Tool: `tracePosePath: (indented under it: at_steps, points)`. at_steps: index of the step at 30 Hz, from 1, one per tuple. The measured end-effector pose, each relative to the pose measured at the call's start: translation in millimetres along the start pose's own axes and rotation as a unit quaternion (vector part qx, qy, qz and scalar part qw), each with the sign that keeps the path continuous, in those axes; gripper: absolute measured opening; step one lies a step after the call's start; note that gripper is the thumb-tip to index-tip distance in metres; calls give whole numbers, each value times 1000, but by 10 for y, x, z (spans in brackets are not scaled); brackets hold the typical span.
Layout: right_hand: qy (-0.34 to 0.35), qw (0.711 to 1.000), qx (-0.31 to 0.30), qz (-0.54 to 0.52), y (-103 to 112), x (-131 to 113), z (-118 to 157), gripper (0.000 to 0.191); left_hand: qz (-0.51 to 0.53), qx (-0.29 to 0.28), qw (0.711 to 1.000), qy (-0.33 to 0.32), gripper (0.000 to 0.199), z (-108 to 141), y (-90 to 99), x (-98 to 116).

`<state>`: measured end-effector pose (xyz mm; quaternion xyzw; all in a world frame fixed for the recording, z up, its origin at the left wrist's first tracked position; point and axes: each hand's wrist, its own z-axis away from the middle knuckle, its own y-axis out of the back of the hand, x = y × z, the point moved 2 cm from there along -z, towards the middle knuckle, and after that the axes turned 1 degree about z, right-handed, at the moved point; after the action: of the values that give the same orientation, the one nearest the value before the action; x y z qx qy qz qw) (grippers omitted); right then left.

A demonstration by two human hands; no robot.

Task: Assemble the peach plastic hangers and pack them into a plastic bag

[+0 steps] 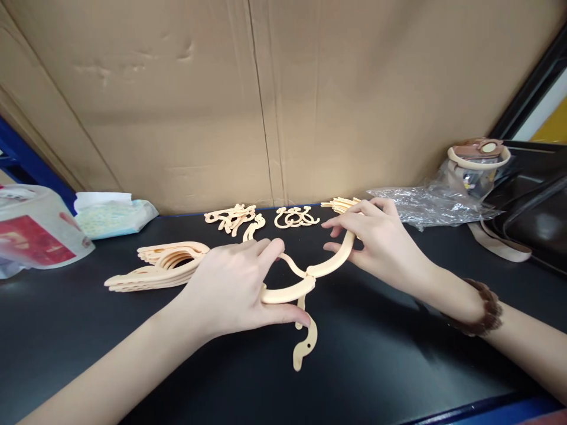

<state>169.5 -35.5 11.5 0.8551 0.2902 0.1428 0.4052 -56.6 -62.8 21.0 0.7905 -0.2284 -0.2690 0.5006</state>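
Overall, a brown cardboard wall (177,118), dented on the left and split by a dark vertical seam, closes off the whole back of the workspace. Before it spreads a black tabletop (376,366). At the right edge stands a glossy black bag (535,200), its contents out of sight. The left hand (237,277) is closed around one arm of a beige folding hanger (328,264), thumb beneath; the right hand (376,233) is partly curled, loosely holding the far end of the other arm, fingertips apart, with a brown fuzzy band (487,307) on its wrist. The hanger is raised between the hands over the middle of the table, its arms meeting at a joint. At far left sits a translucent plastic package (39,230) with a red panel; what is inside cannot be told. Crumpled clear plastic (425,203) lies around a see-through cup (476,171) with a brown lid and a beige ring handle. Beside the left hand lies a stack of beige hangers (150,277). Behind it, a soft packet (115,217) has white tissue showing at its top. Smaller still are a heap of curved pieces (233,218), some hooks (296,217) and thin strips (339,204) along the wall. A curved piece with a hole (306,348) shows below the left thumb; whether it is attached is unclear.
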Motion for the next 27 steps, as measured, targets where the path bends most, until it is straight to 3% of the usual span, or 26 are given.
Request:
tracePosePath:
  at_steps: [6,10,17,23,27]
  points:
    - [66,991,-66,-94,122,75,-48,30,-49,-2,998,33,56,-1,52,-44]
    - [76,981,-90,-155,104,98,-49,24,-19,-22,999,25,56,18,61,-86]
    - [119,990,-7,-69,16,-59,37,23,100,-103,988,54,59,14,53,-108]
    - [135,988,62,-39,4,-311,128,20,105,-104,989,-15,56,82,-1,4]
    - [135,986,94,-18,-14,-422,166,20,117,-81,989,-52,32,79,-1,56]
